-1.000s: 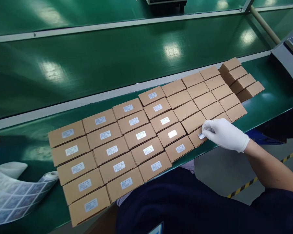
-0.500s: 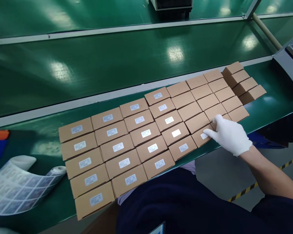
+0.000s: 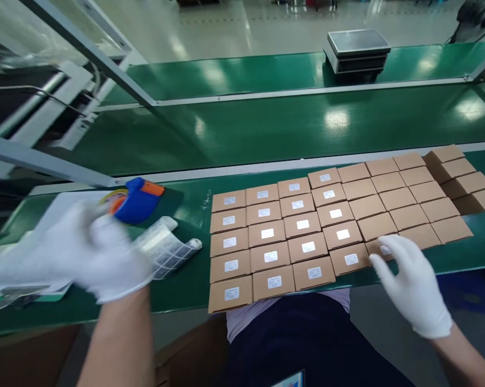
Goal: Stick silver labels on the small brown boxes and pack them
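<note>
Though blurred, the left hand (image 3: 93, 252) looks open; the right hand (image 3: 411, 285) splays on cartons (image 3: 342, 231).

Left hand (image 3: 93, 250) a blur, print too small to read!
It smears across the left end of the green belt (image 3: 189, 285), so any grip can't be told, and it covers part of the label sheet (image 3: 165, 250). Right fingers (image 3: 391, 258) hide part of one box label (image 3: 385, 250); the other box labels (image 3: 272, 257) are unreadable; the end carton (image 3: 478, 200) runs off the right edge.
</note>
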Demonstrator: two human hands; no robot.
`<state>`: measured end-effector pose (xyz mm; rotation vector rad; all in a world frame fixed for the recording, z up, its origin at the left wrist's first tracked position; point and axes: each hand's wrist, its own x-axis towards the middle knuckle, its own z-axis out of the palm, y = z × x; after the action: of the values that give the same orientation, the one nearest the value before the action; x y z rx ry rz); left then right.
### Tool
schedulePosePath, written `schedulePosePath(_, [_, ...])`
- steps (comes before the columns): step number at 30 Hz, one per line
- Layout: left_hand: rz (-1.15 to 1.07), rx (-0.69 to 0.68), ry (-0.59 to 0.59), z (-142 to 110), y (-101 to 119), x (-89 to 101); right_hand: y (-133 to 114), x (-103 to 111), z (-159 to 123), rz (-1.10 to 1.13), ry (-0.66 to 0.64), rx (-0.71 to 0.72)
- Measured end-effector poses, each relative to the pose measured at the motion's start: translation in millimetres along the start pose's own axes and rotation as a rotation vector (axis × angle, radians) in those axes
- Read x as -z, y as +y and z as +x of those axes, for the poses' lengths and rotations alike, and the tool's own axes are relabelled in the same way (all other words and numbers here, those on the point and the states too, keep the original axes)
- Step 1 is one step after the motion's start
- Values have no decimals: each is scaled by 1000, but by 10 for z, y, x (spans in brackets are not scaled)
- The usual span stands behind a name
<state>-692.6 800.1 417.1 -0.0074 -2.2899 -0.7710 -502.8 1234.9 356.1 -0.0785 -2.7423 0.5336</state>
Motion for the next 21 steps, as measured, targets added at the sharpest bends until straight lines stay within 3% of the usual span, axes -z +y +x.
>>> schedulePosePath(1, [-27, -67, 10, 56, 69, -162, -165, -83, -52, 12, 18, 57])
schedulePosePath(2, [-83, -128, -137, 119, 185, -382, -321, -168, -95, 11, 14, 93])
schedulePosePath(5, [-227, -329, -743, 268, 711, -1237, -647, -417, -161, -44, -36, 129])
schedulePosePath(8, [-160, -378, -1138, 256, 1216, -2021, -722, -618, -170, -125, -57, 129])
schedulePosePath(10, [-148, -403, -1289, 184, 1398, -2354, -713, -716, -172, -172, -62, 121])
schedulePosePath(12, [-137, -426, -1381, 121, 1442, -2524, -729, -783, -177, -201, -60, 108])
schedulePosePath(14, [-126, -438, -1425, 101, 1385, -2567, -798, -824, -181, -215, -51, 96])
schedulePosePath(21, [-104, -371, -1465, 278, 981, -2320, -1118, -894, -130, -178, -54, 46])
